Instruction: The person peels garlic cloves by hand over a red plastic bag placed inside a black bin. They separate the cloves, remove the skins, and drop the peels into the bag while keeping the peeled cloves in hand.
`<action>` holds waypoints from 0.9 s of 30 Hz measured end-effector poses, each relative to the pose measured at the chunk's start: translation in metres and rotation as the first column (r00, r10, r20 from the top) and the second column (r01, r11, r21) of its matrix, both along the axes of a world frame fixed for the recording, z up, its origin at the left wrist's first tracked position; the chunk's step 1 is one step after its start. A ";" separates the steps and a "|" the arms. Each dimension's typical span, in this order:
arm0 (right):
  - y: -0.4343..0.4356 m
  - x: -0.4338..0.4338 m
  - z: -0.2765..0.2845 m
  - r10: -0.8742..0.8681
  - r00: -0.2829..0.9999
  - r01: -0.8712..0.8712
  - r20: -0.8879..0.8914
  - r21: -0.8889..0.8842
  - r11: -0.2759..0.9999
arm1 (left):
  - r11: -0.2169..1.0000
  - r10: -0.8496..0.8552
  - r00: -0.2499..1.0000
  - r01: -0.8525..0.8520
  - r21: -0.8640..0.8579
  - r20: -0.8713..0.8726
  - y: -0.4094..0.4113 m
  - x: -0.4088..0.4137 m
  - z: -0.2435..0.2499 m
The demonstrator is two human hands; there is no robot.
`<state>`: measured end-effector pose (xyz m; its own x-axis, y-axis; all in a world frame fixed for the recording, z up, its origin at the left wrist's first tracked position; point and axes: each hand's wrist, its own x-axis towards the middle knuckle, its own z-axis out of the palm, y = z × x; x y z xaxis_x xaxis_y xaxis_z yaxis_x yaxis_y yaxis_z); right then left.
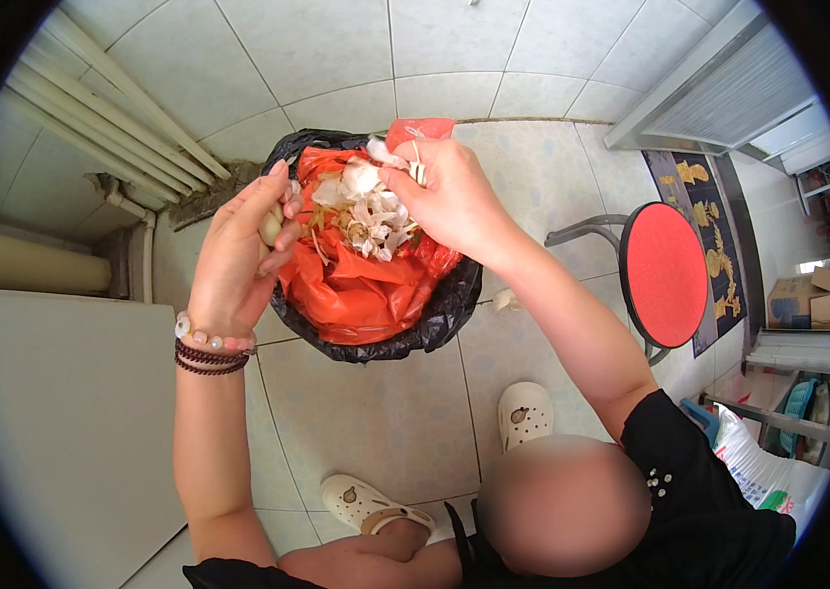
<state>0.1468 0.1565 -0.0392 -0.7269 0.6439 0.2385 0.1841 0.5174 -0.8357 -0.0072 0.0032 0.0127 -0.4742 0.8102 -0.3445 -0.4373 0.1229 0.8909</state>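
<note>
A bin lined with a black plastic bag (385,352) stands on the floor in front of me. Inside it lie a red plastic bag (356,294) and a pile of dry garlic skins (378,224). My left hand (242,232), with bead bracelets on the wrist, curls around pale garlic cloves (271,227) at the bin's left edge. Above the pile, my right hand (448,188) pinches whitish garlic pieces (417,171) between thumb and fingers. A whitish strip of skin (384,153) is beside its fingertips.
A round red stool (665,274) stands at right, near a dark patterned mat (709,235). Pipes (113,125) run along the left wall above a white cabinet-like surface (61,427). A scrap of skin (507,300) lies on the floor tiles. A white printed sack (768,471) is at lower right.
</note>
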 end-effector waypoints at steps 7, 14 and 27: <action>0.002 0.001 0.016 0.028 0.999 -0.030 -0.031 -0.098 0.995 | 0.995 -0.100 0.980 0.094 -0.042 -0.174 -0.004 0.003 0.004; 0.001 0.008 0.026 0.124 0.924 -0.360 -0.363 -0.706 0.610 | 0.990 -0.127 0.947 0.102 -0.100 -0.296 0.003 0.021 0.011; -0.019 0.008 0.028 0.158 0.910 -0.409 -0.384 -0.766 0.496 | 0.993 -0.040 0.483 0.117 0.019 -0.875 0.006 0.060 0.001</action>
<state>0.1544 0.1378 -0.0107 -0.9082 0.4086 -0.0907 -0.1026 -0.4275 -0.8982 0.0524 0.0096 0.0136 -0.4331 0.8621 0.2632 0.5760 0.0401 0.8165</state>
